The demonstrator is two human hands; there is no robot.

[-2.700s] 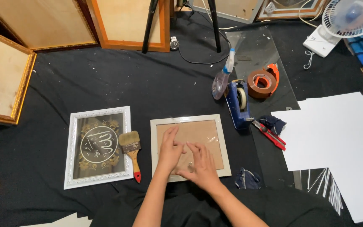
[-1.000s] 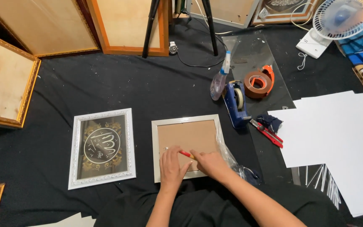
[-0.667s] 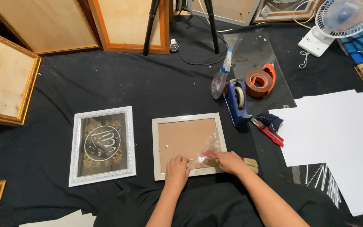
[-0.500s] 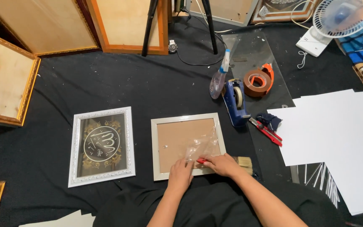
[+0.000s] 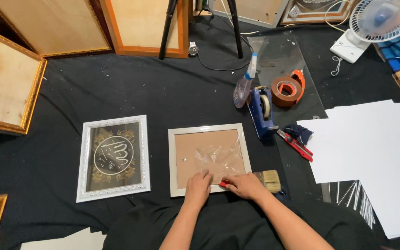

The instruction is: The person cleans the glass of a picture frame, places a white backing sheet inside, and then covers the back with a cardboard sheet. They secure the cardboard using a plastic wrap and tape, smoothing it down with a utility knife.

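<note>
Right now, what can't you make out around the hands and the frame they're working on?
Head view:
- Paintbrush: its handle is covered by the right hand.
- Frame: bottom edge hidden under the left hand and the right hand.
- Clear plastic film: its outline is too faint to trace.
- Sheet of glass: its near end is hard to find.

black floor cloth [image 5: 116, 88], white fan [image 5: 376, 18]

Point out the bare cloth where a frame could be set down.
Free: black cloth between leaning gold frames and white ornate frame. Crowded: right of silver frame, blue tape dispenser, red cutter, white sheets.
</note>
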